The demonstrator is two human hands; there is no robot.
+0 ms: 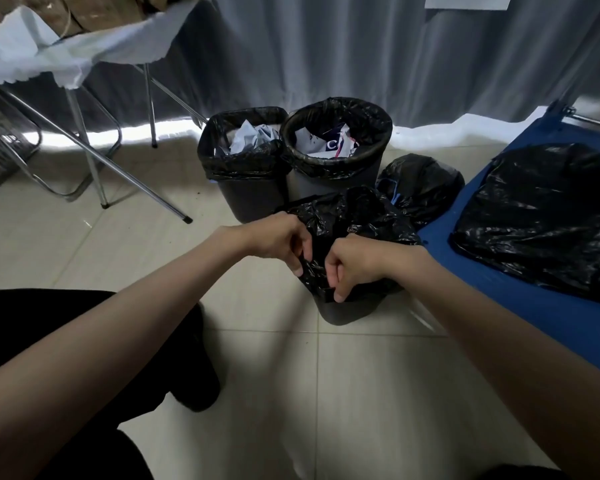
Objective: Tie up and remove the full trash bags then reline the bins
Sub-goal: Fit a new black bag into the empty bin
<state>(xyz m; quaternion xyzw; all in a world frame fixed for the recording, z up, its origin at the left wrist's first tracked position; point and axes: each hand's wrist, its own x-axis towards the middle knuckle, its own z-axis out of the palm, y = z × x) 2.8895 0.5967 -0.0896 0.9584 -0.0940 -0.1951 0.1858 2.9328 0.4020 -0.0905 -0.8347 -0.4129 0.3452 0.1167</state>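
Observation:
A small dark bin [347,311] stands on the tiled floor in front of me, with a black trash bag [354,216] bunched over its top. My left hand [281,242] grips the bag's near edge on the left, fingers curled into the plastic. My right hand [352,265] pinches the same edge lower down, at the bin's rim. Behind stand a square bin [253,199] and a round bin [326,183], both lined in black and holding crumpled paper. A tied black bag [423,185] lies on the floor to the right of them.
A blue surface [520,299] on the right carries a pile of black bags [548,216]. A folding table [94,53] with metal legs stands at the back left. Grey curtain [326,46] hangs behind the bins. My dark-clothed knee [49,327] is at lower left.

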